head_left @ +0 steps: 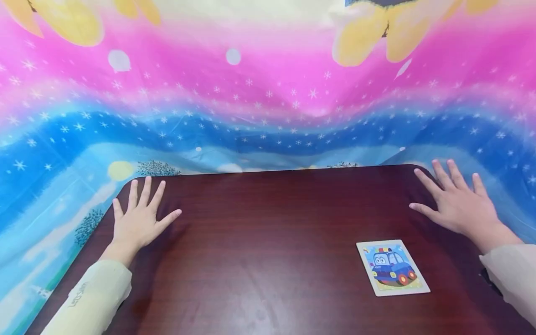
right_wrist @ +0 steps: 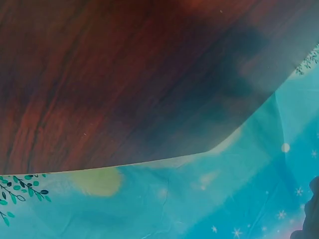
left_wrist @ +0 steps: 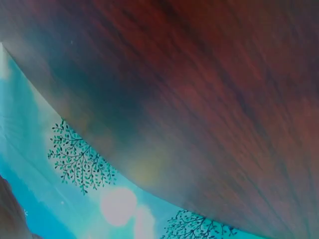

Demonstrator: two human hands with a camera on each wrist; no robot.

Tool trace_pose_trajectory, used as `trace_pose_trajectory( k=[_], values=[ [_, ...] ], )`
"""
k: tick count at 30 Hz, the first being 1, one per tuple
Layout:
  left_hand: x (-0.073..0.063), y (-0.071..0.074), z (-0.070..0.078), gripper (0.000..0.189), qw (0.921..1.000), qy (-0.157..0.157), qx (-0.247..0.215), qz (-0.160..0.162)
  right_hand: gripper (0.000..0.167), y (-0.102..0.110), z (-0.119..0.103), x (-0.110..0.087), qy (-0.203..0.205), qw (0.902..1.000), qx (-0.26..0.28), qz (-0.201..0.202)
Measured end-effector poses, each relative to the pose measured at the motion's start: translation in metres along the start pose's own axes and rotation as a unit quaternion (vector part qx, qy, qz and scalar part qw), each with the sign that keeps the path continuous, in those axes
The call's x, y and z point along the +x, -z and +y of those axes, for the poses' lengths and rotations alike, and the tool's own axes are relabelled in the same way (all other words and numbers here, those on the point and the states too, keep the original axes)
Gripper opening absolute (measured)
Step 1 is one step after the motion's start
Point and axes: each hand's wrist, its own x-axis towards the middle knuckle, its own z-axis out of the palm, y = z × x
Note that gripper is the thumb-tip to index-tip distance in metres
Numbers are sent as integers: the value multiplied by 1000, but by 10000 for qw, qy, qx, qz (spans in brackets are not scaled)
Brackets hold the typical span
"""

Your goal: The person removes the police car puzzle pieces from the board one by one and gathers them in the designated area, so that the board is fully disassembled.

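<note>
My left hand [head_left: 137, 222] is spread flat, palm down, over the far left corner of the dark wooden table [head_left: 251, 242], holding nothing. Over the far right corner, my right hand [head_left: 462, 207] has its fingers spread too, and nothing is in it. Between the hands, nearer the right one, a square picture puzzle [head_left: 392, 268] with a pale frame lies on the table. Its picture is a blue cartoon police car with eyes and red wheels. In the wrist views only the tabletop [left_wrist: 209, 99] and the cloth show, with a dark sliver at one edge.
A printed cloth [head_left: 259, 107] in pink and blue, with snowflakes and yellow butterflies, hangs around the table's far and side edges. The table's far corners are rounded. Pale sleeves [head_left: 94, 293] cover both forearms.
</note>
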Motion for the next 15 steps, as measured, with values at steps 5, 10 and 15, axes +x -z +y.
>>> trace_pose_trajectory(
  k=[5, 10, 15],
  values=[
    [-5, -5, 4, 92, 10000, -40, -70, -57, 96, -5, -3, -7, 82, 9999, 27, 68],
    [-6, -9, 11, 92, 9999, -99, -125, -51, 96, -9, -4, -13, 192, 9997, 27, 136],
    [-7, -10, 23, 92, 9996, -220, -168, -89, 96, -16, -5, -24, 288, 9995, 111, 59]
  ],
)
